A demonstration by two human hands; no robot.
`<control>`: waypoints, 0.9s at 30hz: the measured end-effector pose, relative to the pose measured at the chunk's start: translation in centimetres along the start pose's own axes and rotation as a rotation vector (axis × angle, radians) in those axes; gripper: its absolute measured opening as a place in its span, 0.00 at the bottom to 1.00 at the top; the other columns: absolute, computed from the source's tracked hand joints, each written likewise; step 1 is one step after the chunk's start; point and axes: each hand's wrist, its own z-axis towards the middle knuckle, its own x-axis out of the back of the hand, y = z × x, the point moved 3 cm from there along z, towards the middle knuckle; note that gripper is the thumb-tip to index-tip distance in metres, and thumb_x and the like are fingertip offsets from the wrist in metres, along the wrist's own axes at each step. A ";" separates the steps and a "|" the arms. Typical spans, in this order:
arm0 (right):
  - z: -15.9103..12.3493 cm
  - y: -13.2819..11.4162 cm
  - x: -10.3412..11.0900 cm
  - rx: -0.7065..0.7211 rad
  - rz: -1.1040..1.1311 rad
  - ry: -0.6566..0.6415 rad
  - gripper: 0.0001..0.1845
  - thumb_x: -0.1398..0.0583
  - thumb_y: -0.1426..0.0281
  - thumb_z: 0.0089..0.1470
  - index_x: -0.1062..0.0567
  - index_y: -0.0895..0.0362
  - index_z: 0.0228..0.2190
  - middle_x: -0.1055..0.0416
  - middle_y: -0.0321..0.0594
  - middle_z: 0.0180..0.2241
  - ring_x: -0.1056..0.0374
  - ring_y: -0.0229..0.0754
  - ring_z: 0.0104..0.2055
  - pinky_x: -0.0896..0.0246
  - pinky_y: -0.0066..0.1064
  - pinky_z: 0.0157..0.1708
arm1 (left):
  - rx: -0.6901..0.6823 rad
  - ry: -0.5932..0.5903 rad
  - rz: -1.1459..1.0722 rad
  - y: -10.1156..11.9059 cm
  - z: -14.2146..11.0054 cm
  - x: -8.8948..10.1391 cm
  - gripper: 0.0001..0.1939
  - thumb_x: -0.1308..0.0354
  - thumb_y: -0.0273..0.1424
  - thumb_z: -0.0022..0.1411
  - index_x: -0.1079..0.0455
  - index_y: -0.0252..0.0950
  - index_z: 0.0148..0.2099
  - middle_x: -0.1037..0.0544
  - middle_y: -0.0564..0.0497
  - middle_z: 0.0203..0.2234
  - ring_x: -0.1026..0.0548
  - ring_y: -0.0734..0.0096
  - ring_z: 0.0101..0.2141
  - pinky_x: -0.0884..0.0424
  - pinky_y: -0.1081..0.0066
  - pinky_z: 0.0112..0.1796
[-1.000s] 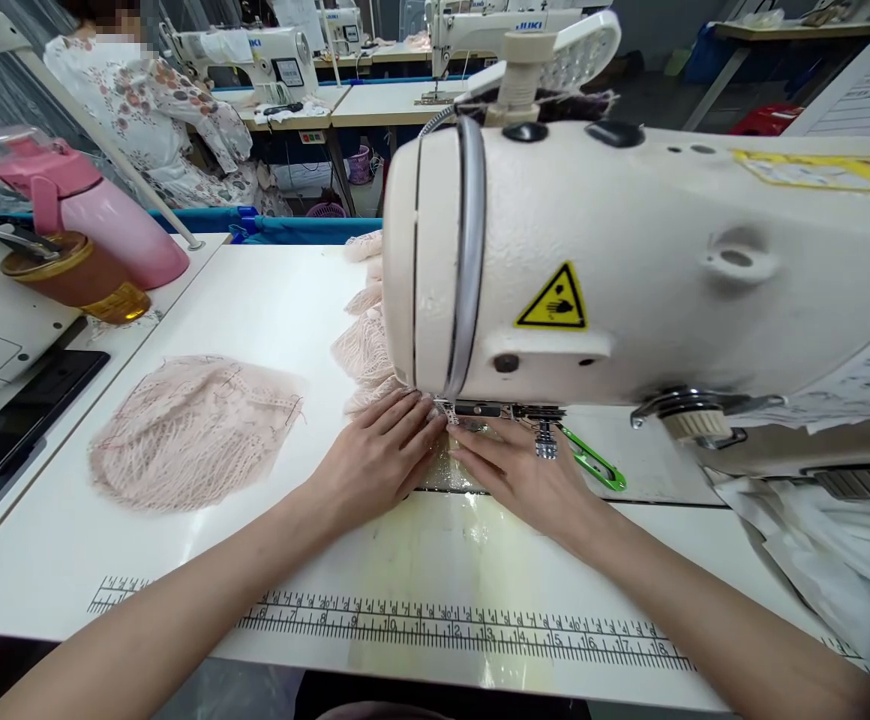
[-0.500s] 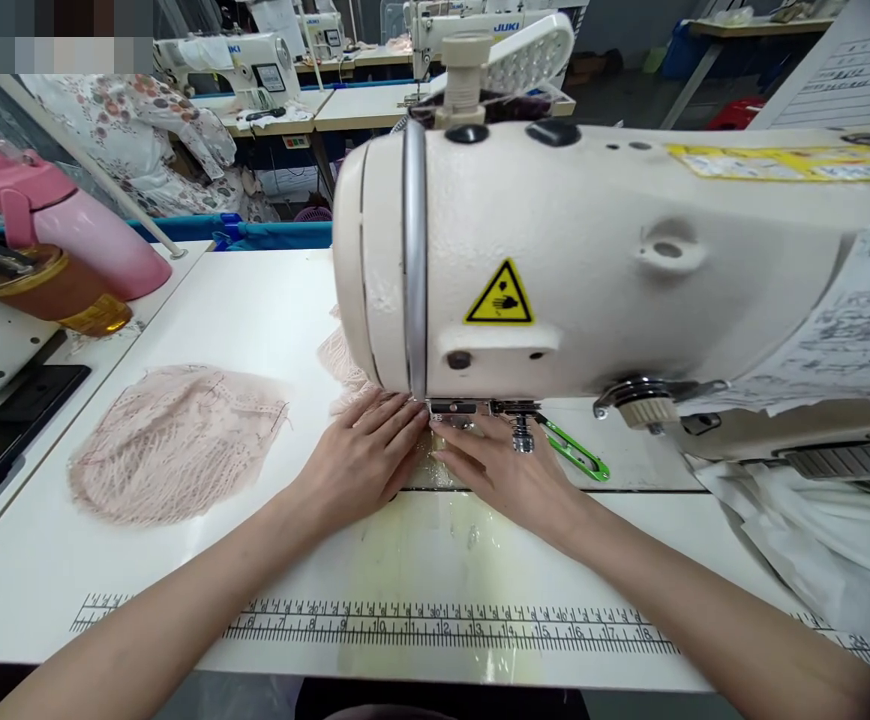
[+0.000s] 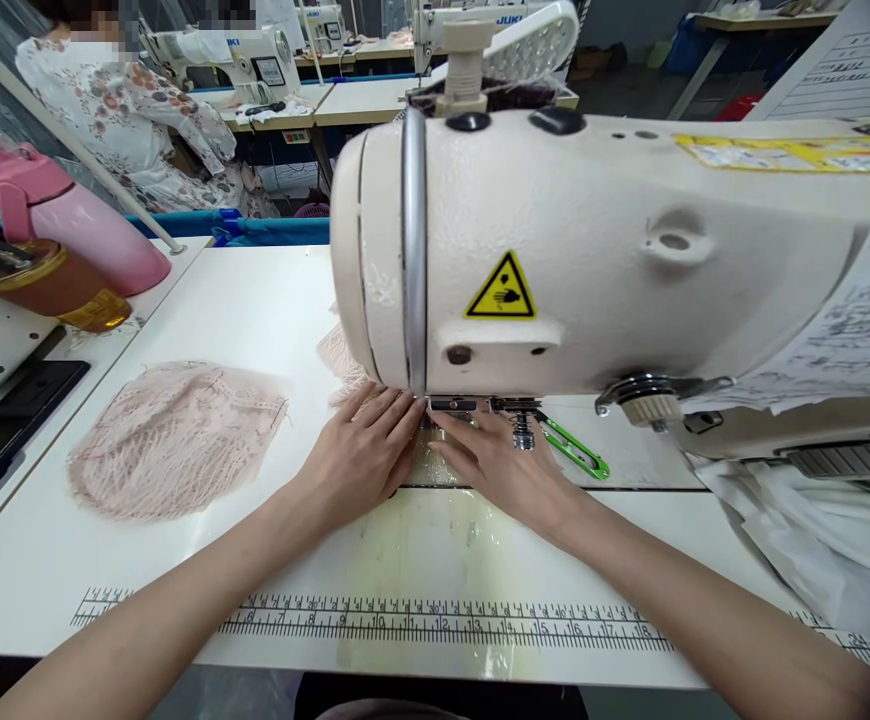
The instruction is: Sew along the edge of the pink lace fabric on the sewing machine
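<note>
A cream sewing machine [image 3: 592, 250] fills the upper right of the view. My left hand [image 3: 364, 450] lies flat on the table with fingers stretched toward the presser foot [image 3: 454, 408]. My right hand [image 3: 502, 465] lies flat beside it, fingers pointing at the same spot. Both press down a thin, pale, see-through piece [image 3: 442, 470] under the needle area. Pink lace fabric [image 3: 341, 355] emerges behind the machine head, mostly hidden by it.
A stack of pink lace pieces [image 3: 172, 435] lies on the white table [image 3: 255, 300] at left. Green thread snips [image 3: 574, 450] lie right of the foot. A pink bottle [image 3: 82, 225] and amber jar [image 3: 60, 285] stand far left. A person in floral clothing [image 3: 127, 110] sits behind. White cloth [image 3: 817, 540] piles at right.
The view has shifted, so the machine sits further left in frame. My hands stay flat at the presser foot with almost no movement.
</note>
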 end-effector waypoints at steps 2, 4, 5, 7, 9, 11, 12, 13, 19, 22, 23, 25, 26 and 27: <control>0.0 0.0 -0.1 -0.008 0.008 -0.014 0.24 0.47 0.56 0.63 0.31 0.49 0.56 0.24 0.46 0.40 0.30 0.49 0.40 0.34 0.39 0.39 | 0.005 -0.010 -0.003 0.0 0.0 0.0 0.20 0.52 0.33 0.69 0.31 0.28 0.57 0.26 0.39 0.53 0.27 0.51 0.52 0.35 0.52 0.56; -0.1 0.0 0.1 -0.007 -0.001 -0.026 0.24 0.47 0.56 0.63 0.32 0.49 0.57 0.25 0.47 0.43 0.29 0.49 0.40 0.34 0.40 0.39 | 0.009 -0.023 -0.012 0.0 0.0 0.0 0.20 0.52 0.33 0.68 0.32 0.28 0.57 0.27 0.38 0.54 0.28 0.50 0.53 0.36 0.51 0.56; -0.1 0.0 0.3 -0.002 -0.007 -0.038 0.24 0.47 0.57 0.63 0.32 0.49 0.57 0.25 0.48 0.45 0.29 0.50 0.41 0.34 0.40 0.39 | 0.011 -0.032 -0.014 0.0 0.0 0.0 0.21 0.52 0.33 0.68 0.32 0.28 0.58 0.27 0.38 0.54 0.28 0.50 0.54 0.36 0.51 0.57; 0.1 0.1 0.6 0.001 -0.007 -0.088 0.23 0.49 0.58 0.64 0.33 0.48 0.58 0.25 0.47 0.46 0.29 0.50 0.42 0.34 0.41 0.38 | 0.018 -0.053 -0.012 -0.1 0.0 0.0 0.21 0.52 0.33 0.68 0.32 0.28 0.58 0.28 0.38 0.55 0.29 0.50 0.54 0.36 0.50 0.57; 0.4 0.3 0.9 -0.021 0.023 -0.169 0.22 0.52 0.60 0.65 0.32 0.47 0.57 0.25 0.46 0.46 0.29 0.51 0.43 0.35 0.41 0.36 | 0.025 -0.068 -0.007 -0.1 0.0 0.0 0.21 0.52 0.33 0.68 0.33 0.29 0.59 0.28 0.39 0.55 0.29 0.50 0.55 0.36 0.50 0.57; 0.9 0.8 1.1 -0.106 0.073 -0.214 0.22 0.53 0.58 0.66 0.28 0.46 0.53 0.24 0.44 0.44 0.28 0.50 0.40 0.35 0.41 0.35 | 0.025 -0.064 -0.002 -0.1 -0.1 -0.1 0.22 0.52 0.34 0.68 0.34 0.29 0.60 0.28 0.39 0.55 0.30 0.50 0.55 0.36 0.50 0.57; 1.1 1.1 1.2 -0.164 0.099 -0.211 0.22 0.53 0.56 0.65 0.26 0.47 0.50 0.24 0.44 0.44 0.27 0.49 0.38 0.36 0.42 0.35 | 0.021 -0.056 0.001 -0.1 -0.1 -0.1 0.22 0.52 0.34 0.68 0.34 0.28 0.60 0.28 0.38 0.55 0.30 0.49 0.55 0.36 0.50 0.57; 1.3 1.4 1.3 -0.221 0.120 -0.196 0.22 0.53 0.55 0.65 0.24 0.48 0.47 0.24 0.44 0.44 0.27 0.48 0.36 0.36 0.42 0.35 | 0.017 -0.048 0.005 -0.1 -0.1 -0.1 0.23 0.52 0.34 0.68 0.34 0.28 0.60 0.28 0.38 0.56 0.30 0.49 0.56 0.37 0.50 0.57; 1.6 2.1 1.5 -0.200 0.198 -0.103 0.22 0.52 0.57 0.64 0.22 0.54 0.41 0.24 0.48 0.40 0.28 0.48 0.34 0.38 0.38 0.30 | 0.025 -0.019 0.003 0.1 -0.3 0.0 0.21 0.51 0.35 0.68 0.33 0.29 0.59 0.27 0.40 0.54 0.31 0.52 0.56 0.37 0.52 0.56; 1.6 2.2 1.3 -0.198 0.173 -0.060 0.22 0.50 0.57 0.63 0.22 0.56 0.38 0.23 0.48 0.37 0.28 0.49 0.34 0.37 0.39 0.32 | 0.037 0.029 0.047 0.4 -0.5 0.7 0.20 0.51 0.35 0.69 0.32 0.30 0.57 0.26 0.40 0.52 0.30 0.53 0.55 0.34 0.54 0.53; 1.6 2.3 1.2 -0.204 0.158 -0.051 0.22 0.49 0.56 0.63 0.21 0.57 0.36 0.23 0.48 0.35 0.28 0.49 0.34 0.36 0.39 0.34 | 0.054 0.029 0.061 0.3 -0.4 0.9 0.19 0.50 0.36 0.69 0.31 0.30 0.56 0.26 0.39 0.51 0.30 0.52 0.53 0.33 0.54 0.51; 1.7 2.4 0.9 -0.214 0.145 -0.032 0.23 0.48 0.56 0.62 0.21 0.59 0.34 0.23 0.48 0.34 0.28 0.50 0.34 0.36 0.40 0.36 | 0.126 -0.012 0.045 -0.4 0.2 1.1 0.17 0.50 0.37 0.69 0.29 0.32 0.51 0.24 0.39 0.46 0.27 0.53 0.48 0.29 0.56 0.44; 1.7 2.4 0.8 -0.216 0.151 -0.026 0.23 0.48 0.56 0.62 0.21 0.59 0.33 0.23 0.48 0.34 0.28 0.50 0.34 0.36 0.40 0.36 | 0.176 -0.047 0.009 -1.0 0.8 1.0 0.16 0.51 0.37 0.69 0.27 0.33 0.48 0.23 0.41 0.42 0.25 0.54 0.44 0.29 0.58 0.40; 1.7 2.5 0.7 -0.218 0.161 -0.022 0.23 0.48 0.55 0.62 0.21 0.59 0.34 0.23 0.48 0.34 0.28 0.50 0.34 0.36 0.40 0.35 | 0.232 -0.081 -0.036 -1.8 1.6 0.9 0.16 0.52 0.36 0.70 0.26 0.33 0.44 0.22 0.42 0.37 0.24 0.56 0.40 0.28 0.60 0.38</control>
